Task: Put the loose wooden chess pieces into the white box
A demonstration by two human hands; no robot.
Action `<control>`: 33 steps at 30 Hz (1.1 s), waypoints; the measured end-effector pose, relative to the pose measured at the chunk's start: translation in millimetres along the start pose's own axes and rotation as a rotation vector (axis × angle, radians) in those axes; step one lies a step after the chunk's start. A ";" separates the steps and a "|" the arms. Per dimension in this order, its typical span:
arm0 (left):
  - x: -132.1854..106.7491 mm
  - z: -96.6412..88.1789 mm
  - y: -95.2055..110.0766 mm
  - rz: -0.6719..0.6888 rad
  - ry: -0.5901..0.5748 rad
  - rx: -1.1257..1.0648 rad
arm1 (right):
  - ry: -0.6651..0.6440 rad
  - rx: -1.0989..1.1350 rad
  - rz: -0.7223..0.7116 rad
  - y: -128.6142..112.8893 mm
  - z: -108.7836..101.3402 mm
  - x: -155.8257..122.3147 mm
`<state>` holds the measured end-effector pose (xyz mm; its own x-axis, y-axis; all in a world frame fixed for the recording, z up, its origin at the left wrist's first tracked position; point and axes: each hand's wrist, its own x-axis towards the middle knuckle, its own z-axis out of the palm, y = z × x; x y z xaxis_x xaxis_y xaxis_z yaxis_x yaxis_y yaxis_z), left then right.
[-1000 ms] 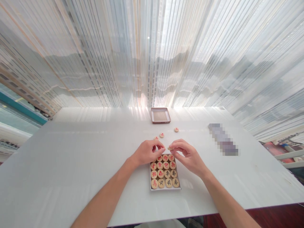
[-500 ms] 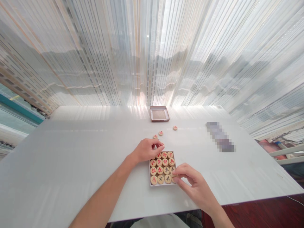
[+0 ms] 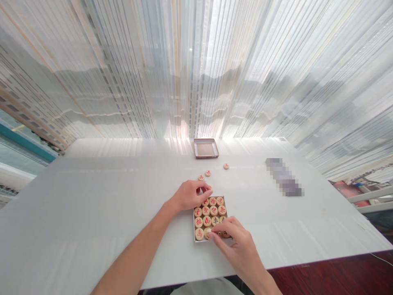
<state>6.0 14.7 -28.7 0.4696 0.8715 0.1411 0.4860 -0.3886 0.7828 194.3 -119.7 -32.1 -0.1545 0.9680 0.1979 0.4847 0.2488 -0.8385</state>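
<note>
Left hand (image 3: 187, 196): fingers curled, resting at the far-left corner of the piece box (image 3: 194, 223); fingertips lie against the far row, and whether they grip a piece cannot be told.
Right hand (image 3: 238, 242): palm down over the near-right part of the piece box, fingers bent onto the near row; index fingertip touches a disc near the front rim, and a pinch cannot be confirmed.
Xiangqi pieces (image 3: 210, 211): round wooden discs with red or black characters, packed flat in rows inside the piece box, between the two hands.
Loose pieces (image 3: 208, 173): three discs on the white table (image 3: 107, 196), beyond the left hand, one set apart to the right.
Brown tray (image 3: 195, 148): at the table's far edge, well apart from the hands.
Pixelated patch (image 3: 284, 176): to the right on the table; contents unreadable.
Striped curtain (image 3: 196, 61): behind the table.
</note>
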 end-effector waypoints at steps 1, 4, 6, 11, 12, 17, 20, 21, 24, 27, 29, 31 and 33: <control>-0.2 -0.2 0.5 0.001 -0.001 0.004 | 0.001 -0.011 -0.001 0.2 1.8 -0.3; -0.9 -0.6 2.1 0.003 -0.003 0.018 | -0.010 -0.070 -0.051 0.6 4.7 0.0; -1.2 -0.8 3.0 0.002 -0.004 0.026 | -0.012 -0.110 -0.091 1.0 6.0 1.3; -0.5 -1.4 4.1 -0.005 -0.005 0.031 | 0.035 -0.170 -0.150 4.7 11.0 3.1; -0.3 -1.6 4.2 -0.007 -0.005 0.028 | 0.035 -0.176 -0.153 5.8 11.8 2.5; 0.2 -3.1 4.5 -0.025 -0.012 -0.021 | 0.067 -0.150 -0.162 7.9 8.3 -2.1; 1.6 -4.3 3.0 -0.019 0.003 -0.089 | 0.120 -0.118 -0.188 6.2 -4.8 3.7; 2.5 -4.9 1.8 -0.017 0.032 -0.109 | 0.132 -0.125 -0.199 5.9 -11.0 8.8; 6.1 -8.4 -4.4 -0.038 0.200 -0.142 | 0.141 -0.190 -0.228 8.2 -31.0 35.9; 9.6 -13.3 -13.7 -0.059 0.359 -0.096 | 0.129 -0.285 -0.261 18.0 -46.9 78.9; 11.1 -15.9 -20.0 -0.053 0.424 -0.026 | 0.103 -0.326 -0.284 28.6 -53.6 112.1; 11.8 -17.2 -24.9 -0.023 0.448 0.039 | 0.119 -0.344 -0.322 40.3 -57.9 143.4; 11.6 -17.1 -27.6 0.013 0.435 0.085 | 0.176 -0.321 -0.313 51.0 -60.3 167.2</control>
<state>-14.6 40.7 -38.3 0.1313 0.9041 0.4067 0.5498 -0.4078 0.7290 245.1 56.8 -11.2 -0.2003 0.8290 0.5221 0.6837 0.5000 -0.5316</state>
